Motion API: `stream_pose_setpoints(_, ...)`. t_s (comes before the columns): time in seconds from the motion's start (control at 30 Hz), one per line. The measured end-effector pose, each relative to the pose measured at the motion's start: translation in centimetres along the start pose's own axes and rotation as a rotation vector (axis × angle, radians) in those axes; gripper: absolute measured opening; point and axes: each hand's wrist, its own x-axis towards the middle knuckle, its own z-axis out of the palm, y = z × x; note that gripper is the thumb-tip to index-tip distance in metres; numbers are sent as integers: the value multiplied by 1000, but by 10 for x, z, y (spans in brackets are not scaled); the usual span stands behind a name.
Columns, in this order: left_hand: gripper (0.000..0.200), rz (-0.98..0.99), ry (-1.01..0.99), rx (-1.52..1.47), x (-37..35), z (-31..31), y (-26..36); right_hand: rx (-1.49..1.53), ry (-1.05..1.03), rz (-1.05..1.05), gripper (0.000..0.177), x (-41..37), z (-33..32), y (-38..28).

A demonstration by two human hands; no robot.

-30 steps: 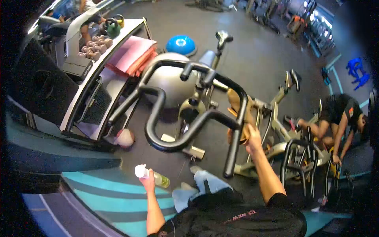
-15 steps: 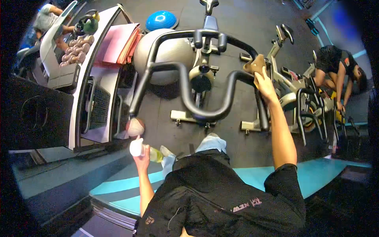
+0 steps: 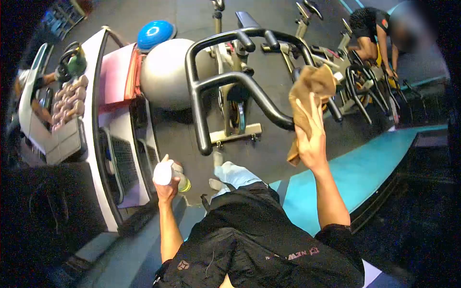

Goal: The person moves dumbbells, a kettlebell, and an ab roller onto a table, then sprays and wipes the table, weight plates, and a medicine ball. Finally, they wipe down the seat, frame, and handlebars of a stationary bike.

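Note:
My left hand point(image 3: 166, 191) is closed around a spray bottle with a white top point(image 3: 163, 173) and yellow-green liquid low in its body. It is low on the left, apart from the bike. Over the right part of the black handlebar point(image 3: 235, 79) of an exercise bike, my right hand point(image 3: 313, 146) holds a brown cloth point(image 3: 312, 86). Its fingers stretch up along the cloth, which drapes over the bar and hides part of it. The lower end of the cloth hangs beside my wrist.
Left stands a shelf rack point(image 3: 98, 96) with pink mats point(image 3: 119, 79) and dumbbells point(image 3: 69, 103). A grey exercise ball point(image 3: 173, 72) and a blue balance dome point(image 3: 156, 34) sit beside it. Another person point(image 3: 372, 31) bends over equipment at right. More bikes stand nearby.
My view has turned and shifted to the right. My right hand and the cloth have moved down along the handlebar, with more of the cloth spread out. The bottle stays in my left hand.

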Motion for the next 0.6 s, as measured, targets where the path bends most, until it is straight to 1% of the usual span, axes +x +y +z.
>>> stream_pose_setpoints(0.03, 61, -2, -18, -7, 11, -1, -4, -161, -21, -55, 48, 12, 4, 1)
stream_pose_setpoints(0.07, 63, -97, -84, -41, 22, -3, -4, -176, 23, -73, 39, 23, 9, 4)
stream_pose_setpoints(0.1, 64, -200, -151, -67, 30, -6, -2, -171, 9, -59, 39, 25, 10, 2)
stream_pose_setpoints(0.13, 66, -129, -126, -73, 42, -4, -1, -247, -42, -5, 35, 33, 10, -2)
stream_pose_setpoints(0.17, 65, -88, -169, 24, 52, -8, 12, -314, -85, 49, 32, 40, 12, -6)
stream_pose_setpoints(0.2, 64, -57, -184, 42, 60, -12, 9, -327, -39, 72, 31, 43, 16, -9)
stream_pose_setpoints(0.23, 62, -26, -198, 53, 67, -15, 7, -367, -105, 137, 34, 48, 16, -16)
stream_pose_setpoints(0.27, 62, -98, -228, -7, 74, -16, 8, -414, -102, 170, 36, 49, 20, -21)
stream_pose_setpoints(0.3, 62, -82, -233, -7, 84, -16, 5, -466, -96, 198, 38, 51, 23, -27)
stream_pose_setpoints(0.37, 82, -55, -198, -13, 104, -20, -8, -549, -29, 128, 41, 43, 33, -37)
stream_pose_setpoints(0.4, 72, -25, -260, -25, 113, -24, -13, -468, -3, 105, 41, 35, 39, -40)
stream_pose_setpoints(0.43, 72, -19, -273, -26, 123, -23, -11, -416, 66, 126, 41, 26, 46, -40)
stream_pose_setpoints(0.5, 44, 135, -342, 161, 150, -23, -1, -369, 95, 128, 42, 20, 43, -47)
stream_pose_setpoints(0.53, 32, 0, -392, 98, 160, -22, -1, -372, 97, 148, 42, 15, 44, -52)
stream_pose_setpoints(0.57, 32, 10, -411, 94, 172, -23, -1, -337, 164, 158, 41, 12, 46, -56)
stream_pose_setpoints(0.6, 33, 70, -450, 98, 187, -23, -2, -306, 238, 160, 41, 12, 47, -60)
